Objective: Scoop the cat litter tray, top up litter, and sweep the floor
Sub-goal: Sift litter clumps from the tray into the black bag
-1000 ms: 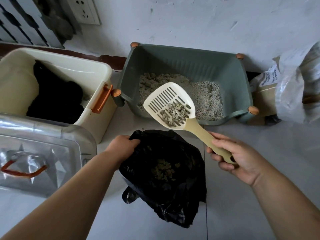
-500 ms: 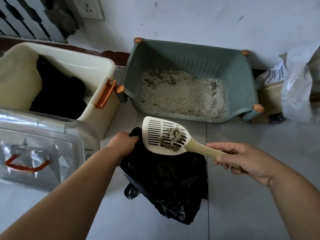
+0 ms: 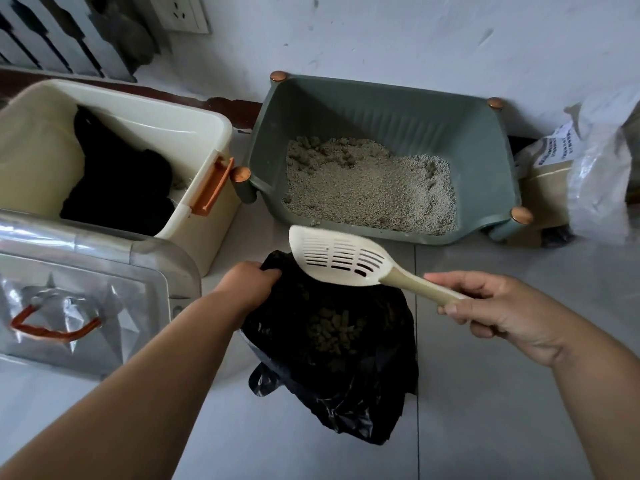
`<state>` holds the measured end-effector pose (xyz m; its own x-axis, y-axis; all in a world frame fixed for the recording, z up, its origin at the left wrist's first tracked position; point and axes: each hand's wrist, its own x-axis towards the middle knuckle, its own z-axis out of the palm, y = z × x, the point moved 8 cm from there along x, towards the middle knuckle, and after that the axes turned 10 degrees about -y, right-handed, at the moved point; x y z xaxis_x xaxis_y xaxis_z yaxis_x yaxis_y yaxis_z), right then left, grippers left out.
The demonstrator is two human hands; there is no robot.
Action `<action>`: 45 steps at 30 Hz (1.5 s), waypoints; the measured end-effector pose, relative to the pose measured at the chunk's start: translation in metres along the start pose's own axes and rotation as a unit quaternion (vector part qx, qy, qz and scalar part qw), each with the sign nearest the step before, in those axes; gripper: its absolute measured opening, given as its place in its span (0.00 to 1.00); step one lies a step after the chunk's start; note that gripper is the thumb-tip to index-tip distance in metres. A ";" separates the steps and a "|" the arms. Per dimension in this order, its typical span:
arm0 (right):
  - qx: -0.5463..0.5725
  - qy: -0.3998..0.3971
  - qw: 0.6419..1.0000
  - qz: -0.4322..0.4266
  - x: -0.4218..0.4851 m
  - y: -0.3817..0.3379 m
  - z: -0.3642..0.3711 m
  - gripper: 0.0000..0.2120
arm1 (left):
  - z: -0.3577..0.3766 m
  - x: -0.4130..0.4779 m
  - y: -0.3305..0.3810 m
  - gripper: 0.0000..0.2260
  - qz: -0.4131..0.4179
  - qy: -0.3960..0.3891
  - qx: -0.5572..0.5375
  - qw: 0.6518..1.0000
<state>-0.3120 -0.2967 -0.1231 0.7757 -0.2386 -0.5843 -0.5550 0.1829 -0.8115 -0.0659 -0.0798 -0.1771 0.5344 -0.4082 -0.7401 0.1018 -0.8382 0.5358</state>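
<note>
Your right hand (image 3: 509, 313) grips the handle of the scoop (image 3: 341, 259). Its white slotted head is tilted just above the black bag (image 3: 346, 375). Your left hand (image 3: 247, 285) pinches the bag's rim. Brown clumps (image 3: 337, 327) lie inside the bag. Behind the bag sits the green litter tray (image 3: 381, 116) with grey litter (image 3: 370, 188) in it. Left of the bag, a cream box (image 3: 204, 123) holds something black. Far right of the bag, a sack (image 3: 595, 188) has a white label (image 3: 557, 147), too blurry to read.

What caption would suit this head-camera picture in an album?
Right hand holds the tilted scoop over a black bag gripped by the left hand, before the green litter tray.
</note>
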 end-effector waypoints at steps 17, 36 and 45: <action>0.279 0.095 0.956 0.019 0.092 -0.040 0.027 0.12 | 0.003 0.001 0.000 0.15 0.003 -0.017 -0.026 1.000; 0.497 0.073 0.862 0.066 0.244 -0.088 0.136 0.14 | -0.005 0.034 -0.030 0.15 -0.022 -0.020 -0.061 0.998; 0.456 0.074 0.882 0.094 0.243 -0.059 0.117 0.08 | 0.000 0.043 -0.030 0.13 -0.028 -0.042 -0.048 0.998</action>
<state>-0.0555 -0.2543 -0.2164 0.6108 -0.2320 -0.7570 -0.1450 0.9072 -0.3950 -0.0466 -0.0720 -0.2251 0.4537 -0.3940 -0.7994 0.2125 -0.8233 0.5263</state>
